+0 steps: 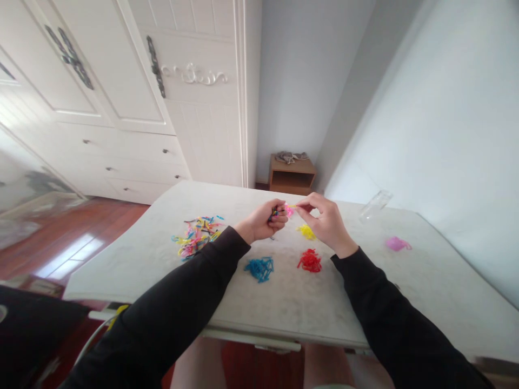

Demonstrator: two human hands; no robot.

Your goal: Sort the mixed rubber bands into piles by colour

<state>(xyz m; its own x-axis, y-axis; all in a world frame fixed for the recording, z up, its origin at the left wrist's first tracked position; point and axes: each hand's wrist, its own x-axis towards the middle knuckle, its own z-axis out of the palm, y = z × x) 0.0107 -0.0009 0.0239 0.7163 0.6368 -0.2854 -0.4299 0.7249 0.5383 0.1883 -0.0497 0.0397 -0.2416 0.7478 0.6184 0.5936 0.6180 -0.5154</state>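
My left hand (268,220) is closed in a fist around a bunch of thin coloured strips (277,211), dark, yellow and blue among them. Close to its right, my right hand (323,219) pinches a thin yellow strip (292,206) between thumb and fingertips. Behind that gap lies a pink pile (288,211), partly hidden by the hands. A yellow pile (306,232) sits below my right fingers. Nearer to me are a blue pile (260,269) and a red pile (310,261). A mixed-colour pile (197,236) spreads left of my left hand, partly behind the sleeve.
The strips lie on a white table (284,308). A clear glass (375,206) and a crumpled pink item (397,244) are at its right. Beyond the table stand a small wooden cabinet (292,175) with cloth on top and a white wardrobe (203,124). A wall borders the right side.
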